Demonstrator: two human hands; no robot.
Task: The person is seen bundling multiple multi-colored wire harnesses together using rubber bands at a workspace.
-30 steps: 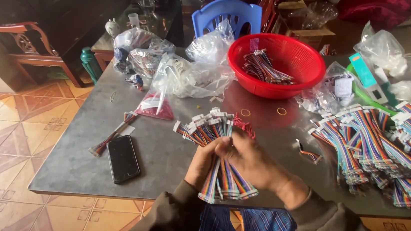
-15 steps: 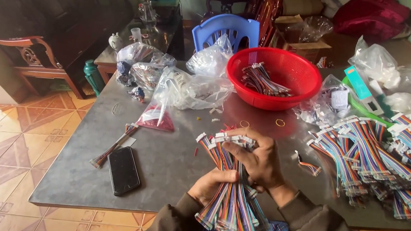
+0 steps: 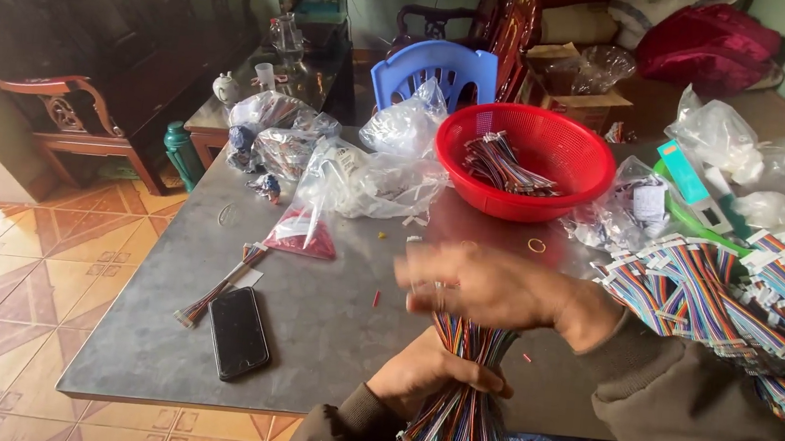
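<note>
Both hands work over the near edge of the grey table [image 3: 323, 339]. One left hand [image 3: 426, 372] is wrapped tight around a single thick bundle of multicoloured ribbon wires [image 3: 464, 419], gripping it about mid-length so the lower ends fan out over the person's lap. One right hand [image 3: 492, 286] lies flat and blurred across the top of that bundle, fingers stretched out toward the left, palm down on the upper wire ends; whether it pinches anything I cannot tell. Its forearm comes in from the right in a dark sleeve.

Further back stands one red basket [image 3: 526, 133] with a small heap of wire bundles inside. One black phone [image 3: 239, 332] lies face up on the left, with one loose wire bundle [image 3: 218, 287] just beside it. A large pile of ribbon wires [image 3: 750, 293] covers the right side. Several clear plastic bags [image 3: 368, 175] sit behind, too crumpled to count.
</note>
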